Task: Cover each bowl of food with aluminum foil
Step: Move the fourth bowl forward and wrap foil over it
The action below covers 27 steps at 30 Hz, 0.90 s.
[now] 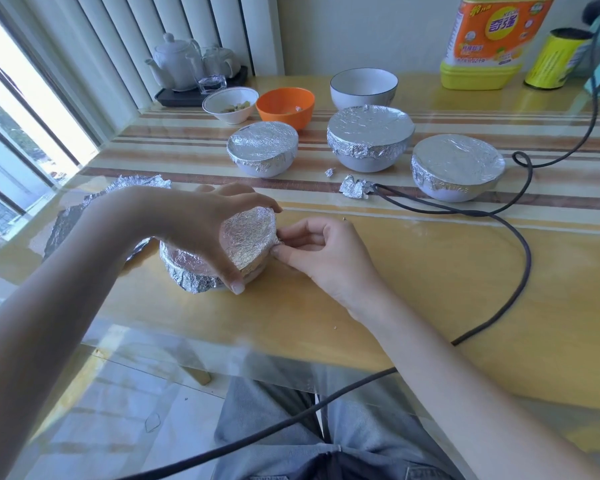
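Head view, and we're right over the action: the near bowl [219, 258] sits on the worktop [430, 306] at about 9 o'clock from centre, wrapped in aluminum foil [248, 233] over its top and down its sides. The left hand [201, 223] arches over it from 9 o'clock, fingers curled across the foil, thumb down on the near side of the bowl, clamped on it. The right hand [319, 251] comes in from 4 o'clock, fingertips pinching the foil edge at the bowl's 3 o'clock rim.

Up at 12 o'clock, three more bowls stand in a row, all capped: the left covered bowl [262, 148], the middle covered bowl [370, 138] and the right covered bowl [458, 171], each apart from its neighbours. Behind them, uncovered: a small white bowl [230, 105] with food bits inside, an orange bowl [285, 106] just beside it, and a white bowl with a dark rim [363, 87].

A loose foil sheet [94, 209] lies at 9 o'clock, partly behind the left forearm. Two foil scraps [354, 187] rest between the rows. A dark cable [520, 244] loops across the right side. Far back: a tea set on a tray [194, 69], a yellow detergent bottle [489, 43] and a yellow can [553, 60].
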### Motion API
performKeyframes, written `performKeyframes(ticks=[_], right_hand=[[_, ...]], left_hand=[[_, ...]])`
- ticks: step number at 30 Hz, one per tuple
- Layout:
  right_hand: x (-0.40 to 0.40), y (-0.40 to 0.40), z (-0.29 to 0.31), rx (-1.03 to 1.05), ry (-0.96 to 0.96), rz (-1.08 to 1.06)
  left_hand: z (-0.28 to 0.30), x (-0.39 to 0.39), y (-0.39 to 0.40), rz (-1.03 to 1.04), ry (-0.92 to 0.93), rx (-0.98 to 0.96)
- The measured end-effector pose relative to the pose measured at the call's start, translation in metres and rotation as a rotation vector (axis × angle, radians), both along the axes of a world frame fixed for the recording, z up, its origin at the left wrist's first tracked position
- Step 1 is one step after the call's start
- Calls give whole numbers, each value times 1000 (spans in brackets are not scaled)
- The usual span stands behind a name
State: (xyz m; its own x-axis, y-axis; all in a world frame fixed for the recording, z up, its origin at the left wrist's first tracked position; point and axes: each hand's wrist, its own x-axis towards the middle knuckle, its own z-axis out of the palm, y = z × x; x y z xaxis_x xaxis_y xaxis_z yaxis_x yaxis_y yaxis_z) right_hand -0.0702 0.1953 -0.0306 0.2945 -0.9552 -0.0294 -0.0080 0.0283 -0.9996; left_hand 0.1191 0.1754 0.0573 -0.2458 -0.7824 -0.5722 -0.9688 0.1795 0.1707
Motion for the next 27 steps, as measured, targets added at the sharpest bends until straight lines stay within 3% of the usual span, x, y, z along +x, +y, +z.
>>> performKeyframes(ticks=[8,13,19,23,27], right_hand=[[4,-6,4,9,58,-47],[-3,-28,12,-28,106,134],[0,-61,29,-331,450,324],[-1,-66,30,-460,558,321],[-15,-28,9,-294,419,128]], left_hand=[[1,-4,4,17,2,-3],[0,-3,2,11,-8,-9],[0,-3,3,29,-12,-8],[2,-6,5,41,-8,7],[2,-5,4,40,4,-14]])
